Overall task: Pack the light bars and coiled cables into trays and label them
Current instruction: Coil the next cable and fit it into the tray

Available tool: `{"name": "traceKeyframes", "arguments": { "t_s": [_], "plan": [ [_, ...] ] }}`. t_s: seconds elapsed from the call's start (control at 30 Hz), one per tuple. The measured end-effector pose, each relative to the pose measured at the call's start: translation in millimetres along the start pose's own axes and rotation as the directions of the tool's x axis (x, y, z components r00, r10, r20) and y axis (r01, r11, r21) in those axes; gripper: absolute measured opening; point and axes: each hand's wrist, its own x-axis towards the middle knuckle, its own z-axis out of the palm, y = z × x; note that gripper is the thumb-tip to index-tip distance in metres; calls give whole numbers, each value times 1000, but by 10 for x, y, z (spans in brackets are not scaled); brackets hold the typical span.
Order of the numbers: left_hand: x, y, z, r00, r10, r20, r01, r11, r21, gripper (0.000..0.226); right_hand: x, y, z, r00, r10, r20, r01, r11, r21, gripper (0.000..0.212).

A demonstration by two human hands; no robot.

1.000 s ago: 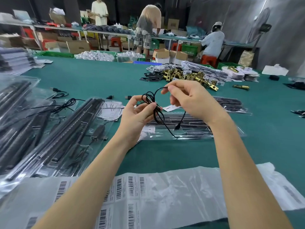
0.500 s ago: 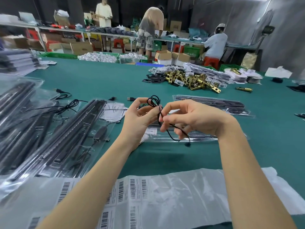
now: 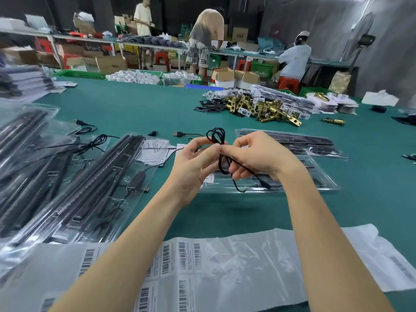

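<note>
Black cable (image 3: 219,140) pinched between left hand (image 3: 191,170) and right hand (image 3: 258,158); loops above fingers.

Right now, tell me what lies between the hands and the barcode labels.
Only bare green table, crossed by the two forearms. The head view shows nothing else lying between the left hand and right hand, which hold the cable, and the labels.

both hands (image 3: 227,163) raised together, fingers pinched
</note>
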Motion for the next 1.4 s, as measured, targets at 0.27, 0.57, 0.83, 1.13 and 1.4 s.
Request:
{"name": "traceKeyframes", "arguments": {
  "t_s": [0.27,0.57,0.83,1.13,1.4],
  "plan": [
    [12,24,-66,997,-58,-46,53,993,-109,19,-80,71,-170,926,0,377,2,1000,-4,10],
    [5,-8,-50,993,-91,72,98,990,-99,23,-46,185,-244,929,-32,369,-18,991,133,18],
    [-23,1,-113,980,-136,147,132,991,37,15,21,281,-203,905,-18,426,-64,982,176,21],
    [-45,-29,-82,991,-97,92,94,995,36,17,22,354,-170,888,95,450,-134,990,54,28],
    [-11,-53,-56,995,-90,-35,85,988,-127,14,-102,522,-439,768,116,630,-188,981,48,29]
  ]
}}
